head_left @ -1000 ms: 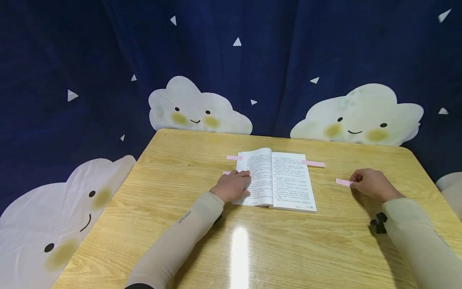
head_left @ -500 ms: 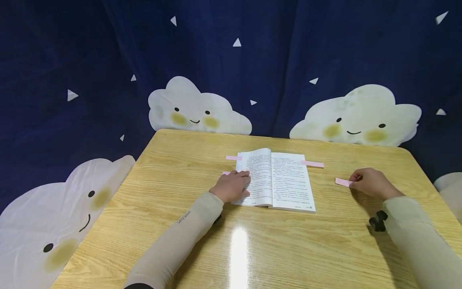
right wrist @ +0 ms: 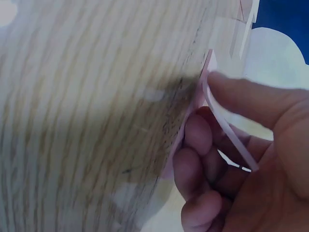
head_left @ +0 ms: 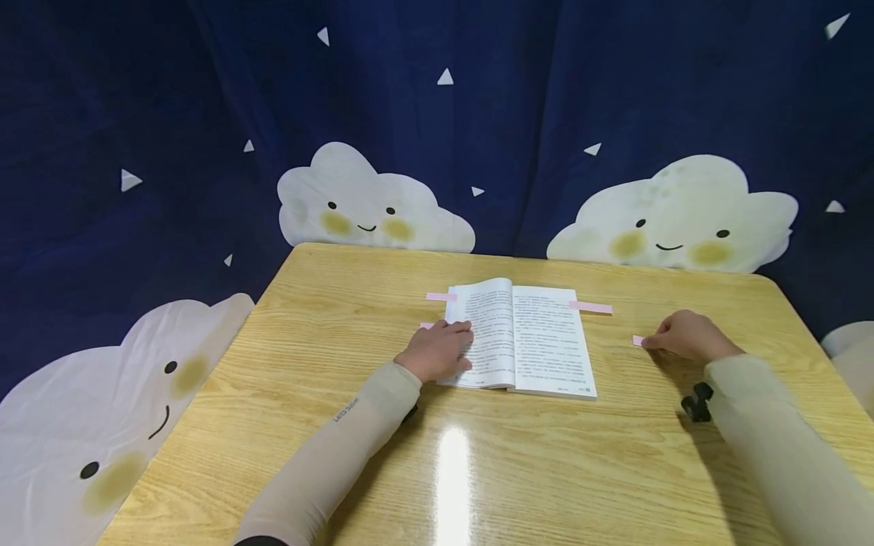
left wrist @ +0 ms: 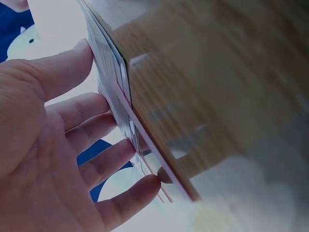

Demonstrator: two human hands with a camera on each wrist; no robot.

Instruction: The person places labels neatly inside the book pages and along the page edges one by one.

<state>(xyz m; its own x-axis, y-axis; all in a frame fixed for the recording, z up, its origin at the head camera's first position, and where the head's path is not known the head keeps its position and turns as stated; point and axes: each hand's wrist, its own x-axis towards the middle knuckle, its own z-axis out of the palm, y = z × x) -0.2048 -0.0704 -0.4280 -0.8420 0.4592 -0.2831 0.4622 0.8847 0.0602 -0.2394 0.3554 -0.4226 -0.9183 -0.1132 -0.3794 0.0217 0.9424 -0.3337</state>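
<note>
An open book (head_left: 553,341) with printed pages lies on the table. My left hand (head_left: 435,350) rests over its left page with the fingers spread; in the left wrist view the fingertips (left wrist: 82,50) lie against the page edge, near protruding pink sticky strips (left wrist: 159,145). Right of the book, my right hand (head_left: 691,336) bends over a small pink sticky-note pad (head_left: 637,340) on the tabletop, covering most of it. From the right wrist, a thin pink strip (right wrist: 232,133) lifts away from the pad and curves towards the palm, its upper end under the thumb.
Pink sticky strips stick out past both sides of the book, one at the upper left (head_left: 437,296) and one at the upper right (head_left: 594,307). Light glares off the wooden table (head_left: 382,462) at the front. A dark blue cloud-patterned curtain (head_left: 410,91) stands behind.
My right hand has shifted left over the pink pad, so less of it shows. My left hand and the book have stayed in place.
</note>
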